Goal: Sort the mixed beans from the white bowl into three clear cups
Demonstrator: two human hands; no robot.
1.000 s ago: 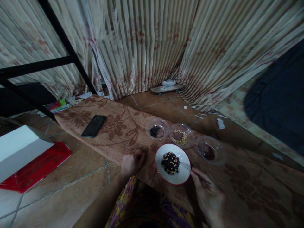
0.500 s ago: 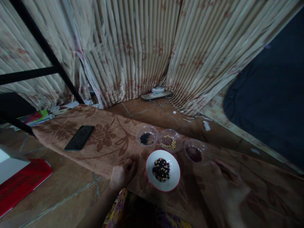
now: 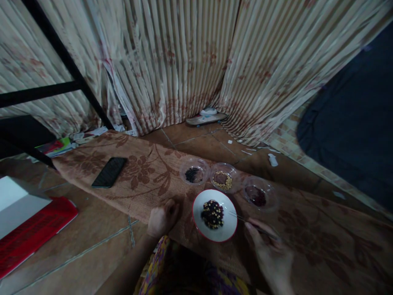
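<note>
A white bowl (image 3: 199,229) with a red rim stands on the cloth, holding a mix of black, dark red and yellow beans (image 3: 212,214). My right hand (image 3: 270,250) pinches thin metal tweezers (image 3: 245,221), whose tips reach over the bowl's right rim. To the bowl's left, my left hand (image 3: 162,218) rests in a loose fist on the cloth, with nothing visible in it. Behind the bowl are three clear plastic cups: one with black beans (image 3: 193,175), one with yellow beans (image 3: 225,181), and one with dark red beans (image 3: 257,197).
A brown flowered cloth (image 3: 153,192) covers the long narrow table. A black phone (image 3: 109,172) lies on its left part. A red and white box (image 3: 37,233) is on the tiled floor at left. Striped curtains (image 3: 172,61) hang behind, with a skateboard (image 3: 205,119) beneath.
My right hand has moved left from beside the dark red beans' cup, bringing the tweezers' tips over the bowl. My left hand stays in its fist. The view has shifted slightly.
</note>
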